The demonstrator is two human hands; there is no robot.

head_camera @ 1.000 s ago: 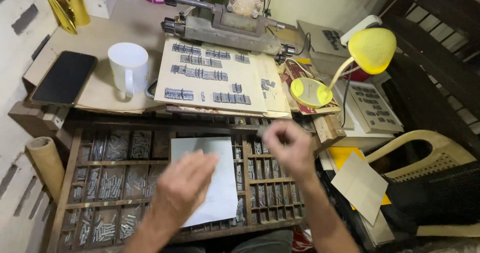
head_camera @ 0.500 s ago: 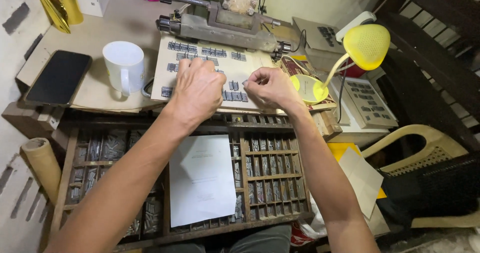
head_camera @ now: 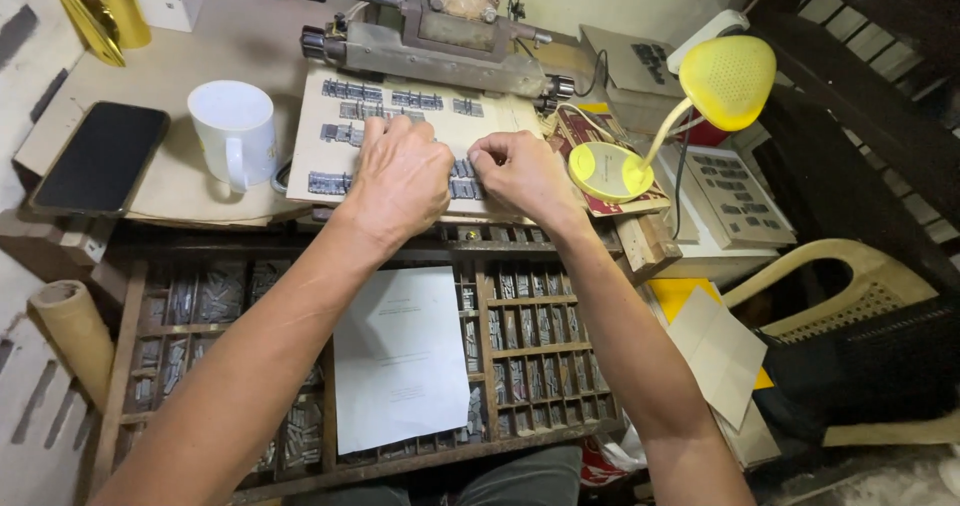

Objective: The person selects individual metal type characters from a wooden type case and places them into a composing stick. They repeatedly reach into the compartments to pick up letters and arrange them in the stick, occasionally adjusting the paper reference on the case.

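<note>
Setting metal type is the work in hand: both hands rest on the pale board [head_camera: 400, 136] at the far side of the bench, where short rows of type [head_camera: 350, 91] lie in lines. The left hand [head_camera: 400, 181] lies palm down, fingers curled over the near row, and covers what is under it, so I cannot tell whether it pinches a piece or only steadies the line. The right hand [head_camera: 520, 171], just beside it, has its fingertips drawn together on the type [head_camera: 462, 178] between the two hands, seemingly grasping or nudging a small piece. Judging by this, a piece is being placed or straightened in the near row, with several rows farther back already set. Any further move calls for fine fingertip control, keeping neighbouring pieces upright and unshifted. Near the person, a wooden case [head_camera: 545, 351] of compartments holds more type, with a white sheet [head_camera: 400, 356] lying over its middle. A white mug [head_camera: 235, 126] and a dark phone [head_camera: 100, 158] sit to the left, a yellow lamp [head_camera: 725, 81] to the right, and a metal machine [head_camera: 440, 51] at the far edge.
</note>
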